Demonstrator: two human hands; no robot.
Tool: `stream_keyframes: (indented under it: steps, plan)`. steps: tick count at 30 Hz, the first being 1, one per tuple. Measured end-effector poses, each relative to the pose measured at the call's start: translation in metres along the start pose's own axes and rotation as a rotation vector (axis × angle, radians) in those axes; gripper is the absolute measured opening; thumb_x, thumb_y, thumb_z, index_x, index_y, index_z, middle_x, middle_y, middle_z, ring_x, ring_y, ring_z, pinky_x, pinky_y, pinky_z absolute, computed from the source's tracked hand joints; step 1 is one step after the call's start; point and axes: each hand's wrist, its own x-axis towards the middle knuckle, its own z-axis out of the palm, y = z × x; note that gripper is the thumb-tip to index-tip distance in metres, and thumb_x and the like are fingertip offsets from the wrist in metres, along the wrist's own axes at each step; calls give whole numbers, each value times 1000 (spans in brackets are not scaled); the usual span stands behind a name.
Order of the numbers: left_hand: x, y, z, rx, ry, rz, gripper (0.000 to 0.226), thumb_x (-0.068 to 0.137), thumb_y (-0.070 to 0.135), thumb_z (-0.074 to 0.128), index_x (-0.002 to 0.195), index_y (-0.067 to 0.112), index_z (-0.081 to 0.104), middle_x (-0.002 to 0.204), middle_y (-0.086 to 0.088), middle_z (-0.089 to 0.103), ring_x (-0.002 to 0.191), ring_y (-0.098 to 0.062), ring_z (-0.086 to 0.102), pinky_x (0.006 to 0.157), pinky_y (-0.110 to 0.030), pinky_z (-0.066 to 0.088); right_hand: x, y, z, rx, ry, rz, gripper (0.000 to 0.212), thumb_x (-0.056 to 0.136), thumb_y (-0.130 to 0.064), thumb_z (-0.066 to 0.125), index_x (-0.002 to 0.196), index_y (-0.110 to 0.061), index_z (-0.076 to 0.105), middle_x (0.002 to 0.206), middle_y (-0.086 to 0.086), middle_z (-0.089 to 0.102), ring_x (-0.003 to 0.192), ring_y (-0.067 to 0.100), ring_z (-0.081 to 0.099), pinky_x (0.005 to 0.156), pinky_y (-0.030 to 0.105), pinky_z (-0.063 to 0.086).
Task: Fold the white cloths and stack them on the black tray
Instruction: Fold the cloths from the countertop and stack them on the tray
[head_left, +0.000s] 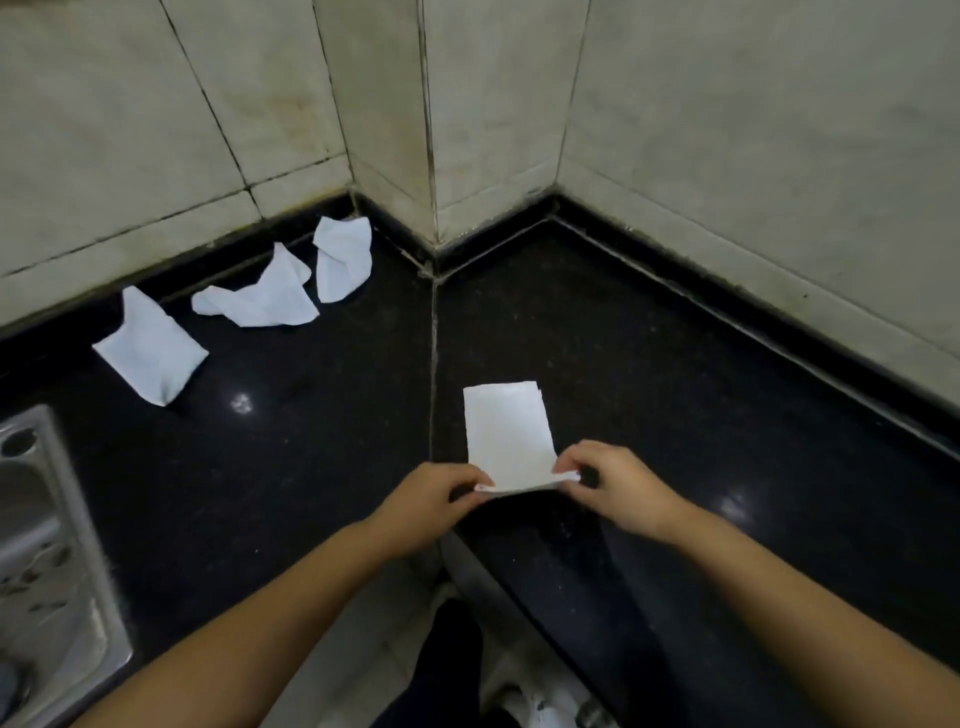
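folded cloth (506, 436) flat on black counter (322, 431), near its front edge | left hand (431, 501) and right hand (610, 486) pinch its near corners | three crumpled cloths (260, 301) far left by tiled wall (130, 156) | sink (47, 561) at left

A black table (649, 364) fills a tiled corner. Walls (753, 130) close off its far and right sides, and a wall pier (415, 130) juts forward at the middle. 3 crumpled white cloths (260, 301) lie along the far left edge, just beside the wall. A steel sink (47, 519) blocks the near left. Bare dark surface runs between those cloths and a folded cloth (506, 436) lying near the front, and wider bare surface spreads to its right.
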Motion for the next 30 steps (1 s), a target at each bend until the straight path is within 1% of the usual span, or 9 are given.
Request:
stream_keyframes:
  steps: [3, 5, 10, 13, 16, 20, 23, 27, 30]
  plan:
    - [-3, -13, 16, -4, -113, -58, 14, 90, 21, 60, 102, 19, 68, 96, 3, 71, 87, -7, 64, 79, -19, 48, -7, 11, 24, 31, -130, 81, 9, 85, -16, 64, 92, -20, 68, 86, -10, 60, 75, 0, 55, 71, 17, 44]
    - [10, -16, 10, -53, -72, -118, 9, 90, 21, 60, 97, 20, 66, 89, 2, 68, 84, -12, 64, 77, -24, 50, 6, 11, 18, 58, -123, 110, 7, 85, -17, 64, 91, -18, 68, 87, -6, 60, 76, 4, 55, 71, 19, 44]
    - [70, -22, -21, -114, 102, -246, 4, 89, 22, 60, 88, 19, 62, 79, 7, 59, 75, -8, 56, 65, -17, 42, 72, 9, -9, 104, 29, 204, 12, 88, -18, 62, 97, -13, 68, 96, 4, 57, 85, 15, 56, 68, 12, 39]
    - [102, -32, -29, -96, 98, -333, 8, 90, 24, 58, 91, 17, 62, 85, 1, 62, 80, -15, 59, 75, -28, 48, 109, 10, -11, 124, 61, 283, 11, 89, -17, 60, 99, -15, 65, 99, 0, 59, 86, 13, 56, 70, 21, 43]
    - [120, -44, -26, -18, 72, -385, 9, 89, 26, 57, 91, 18, 62, 89, -1, 62, 86, -19, 60, 86, -38, 50, 130, 15, -2, 124, 42, 366, 11, 89, -19, 58, 99, -20, 62, 98, -1, 60, 91, 18, 60, 84, 34, 51]
    - [125, -47, -17, 114, 107, -410, 12, 91, 27, 55, 95, 18, 61, 94, 0, 59, 92, -19, 57, 91, -37, 43, 135, 20, 10, 16, 43, 434, 21, 90, -24, 58, 110, -21, 59, 101, -3, 52, 89, 15, 55, 99, 39, 43]
    - [120, -44, -12, 151, 214, -453, 16, 90, 32, 56, 99, 19, 55, 100, 2, 57, 99, -18, 53, 90, -36, 38, 129, 24, 8, -15, 58, 530, 36, 90, -35, 58, 120, -17, 55, 110, 2, 55, 100, 20, 56, 96, 40, 44]
    - [104, -40, 0, 199, 196, -597, 41, 90, 47, 50, 114, 15, 53, 116, -3, 53, 112, -22, 48, 94, -39, 35, 115, 21, 12, -14, -32, 701, 36, 89, -47, 53, 97, -13, 57, 97, 5, 62, 86, 20, 60, 74, 34, 51]
    - [103, -30, 13, 236, 180, -634, 39, 91, 41, 51, 117, 12, 52, 124, -7, 47, 117, -24, 44, 99, -41, 35, 112, 5, 24, -157, -11, 733, 32, 89, -37, 51, 107, -11, 56, 111, 7, 57, 105, 25, 56, 92, 39, 44]
